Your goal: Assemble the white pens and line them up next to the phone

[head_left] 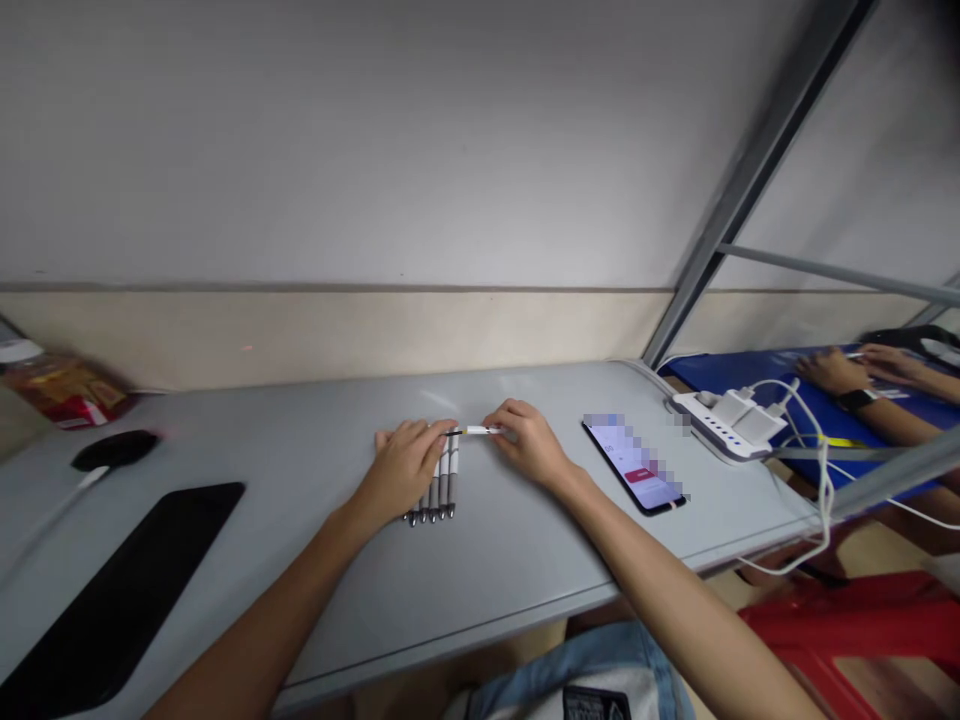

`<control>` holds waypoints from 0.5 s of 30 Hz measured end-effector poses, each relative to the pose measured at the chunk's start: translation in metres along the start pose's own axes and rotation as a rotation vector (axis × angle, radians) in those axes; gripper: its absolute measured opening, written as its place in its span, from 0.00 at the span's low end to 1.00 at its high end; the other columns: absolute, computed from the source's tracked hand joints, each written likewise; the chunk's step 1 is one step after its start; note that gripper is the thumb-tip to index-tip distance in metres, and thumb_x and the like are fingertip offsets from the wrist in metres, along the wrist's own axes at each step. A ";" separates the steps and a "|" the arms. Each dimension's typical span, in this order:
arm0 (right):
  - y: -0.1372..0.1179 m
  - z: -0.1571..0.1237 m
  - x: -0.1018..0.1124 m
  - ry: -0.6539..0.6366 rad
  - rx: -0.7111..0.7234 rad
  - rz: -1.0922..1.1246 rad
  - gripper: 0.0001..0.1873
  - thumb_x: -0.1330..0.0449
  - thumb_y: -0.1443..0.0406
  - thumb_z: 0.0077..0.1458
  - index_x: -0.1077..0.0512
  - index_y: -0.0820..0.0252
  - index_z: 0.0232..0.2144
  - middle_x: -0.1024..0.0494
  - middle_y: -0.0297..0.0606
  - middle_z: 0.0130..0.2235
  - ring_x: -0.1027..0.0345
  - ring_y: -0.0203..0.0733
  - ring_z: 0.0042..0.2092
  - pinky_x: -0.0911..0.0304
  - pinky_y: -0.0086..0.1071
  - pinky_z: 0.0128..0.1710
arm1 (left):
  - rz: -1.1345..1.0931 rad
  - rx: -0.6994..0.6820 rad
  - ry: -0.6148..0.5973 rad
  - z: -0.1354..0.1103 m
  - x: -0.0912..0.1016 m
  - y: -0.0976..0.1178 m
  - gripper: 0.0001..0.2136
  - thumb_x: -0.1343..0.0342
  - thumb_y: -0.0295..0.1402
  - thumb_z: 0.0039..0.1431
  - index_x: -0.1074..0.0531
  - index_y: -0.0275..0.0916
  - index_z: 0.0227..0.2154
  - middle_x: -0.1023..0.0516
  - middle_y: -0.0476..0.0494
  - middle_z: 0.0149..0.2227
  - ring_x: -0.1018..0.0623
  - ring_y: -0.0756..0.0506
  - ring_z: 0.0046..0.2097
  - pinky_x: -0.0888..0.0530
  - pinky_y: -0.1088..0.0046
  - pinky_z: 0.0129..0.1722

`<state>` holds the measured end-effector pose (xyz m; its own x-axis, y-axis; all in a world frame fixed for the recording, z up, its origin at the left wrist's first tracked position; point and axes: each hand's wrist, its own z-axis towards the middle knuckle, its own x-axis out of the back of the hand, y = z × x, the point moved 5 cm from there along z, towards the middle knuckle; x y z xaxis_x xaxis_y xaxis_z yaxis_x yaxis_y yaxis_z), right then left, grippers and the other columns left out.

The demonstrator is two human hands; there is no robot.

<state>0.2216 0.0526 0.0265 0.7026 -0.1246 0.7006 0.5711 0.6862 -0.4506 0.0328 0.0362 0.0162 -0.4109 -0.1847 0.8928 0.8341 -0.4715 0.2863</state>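
A slim white pen (477, 430) lies level between my two hands, with a thin dark end toward the left. My right hand (531, 442) is closed on its white right part, fingers pinched together. The thumb and fingertips of my left hand (409, 468) meet at the dark thin end; whether that is a refill or a tip is too small to tell. Beneath and beside my left hand, several white-and-grey pens (443, 488) lie side by side in a row, silver tips toward me. Their upper parts are partly hidden by the hand.
To the right lie a lit phone (634, 465) and a power strip (720, 428) with white cables. At left are a black mat (127, 595), a dark oval device (114, 450) and a jar (64, 388). Another person's hands (836, 372) work beyond the metal post (694, 270).
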 end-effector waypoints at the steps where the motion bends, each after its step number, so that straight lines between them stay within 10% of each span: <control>1: 0.002 0.000 0.001 0.014 -0.014 0.011 0.11 0.43 0.75 0.54 0.26 0.60 0.37 0.27 0.41 0.37 0.35 0.41 0.39 0.41 0.33 0.40 | -0.002 0.002 -0.003 0.000 0.000 -0.002 0.16 0.62 0.35 0.68 0.32 0.49 0.52 0.24 0.46 0.40 0.29 0.44 0.44 0.43 0.65 0.42; 9: 0.032 -0.002 0.001 0.108 -0.340 0.322 0.10 0.41 0.64 0.54 0.29 0.61 0.39 0.26 0.35 0.34 0.34 0.35 0.31 0.39 0.29 0.33 | -0.024 0.079 0.064 0.002 0.005 -0.014 0.15 0.62 0.35 0.67 0.31 0.46 0.47 0.23 0.45 0.44 0.27 0.43 0.45 0.42 0.65 0.43; 15: 0.022 -0.002 0.008 0.059 -0.138 0.109 0.11 0.42 0.72 0.53 0.25 0.59 0.39 0.25 0.39 0.37 0.32 0.38 0.38 0.39 0.31 0.39 | -0.005 0.066 0.055 0.001 0.004 -0.011 0.15 0.62 0.35 0.67 0.31 0.47 0.47 0.23 0.45 0.43 0.27 0.42 0.46 0.42 0.64 0.43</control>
<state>0.2410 0.0651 0.0211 0.7850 -0.0993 0.6115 0.5399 0.5937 -0.5967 0.0222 0.0414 0.0166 -0.4335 -0.2305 0.8712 0.8535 -0.4153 0.3148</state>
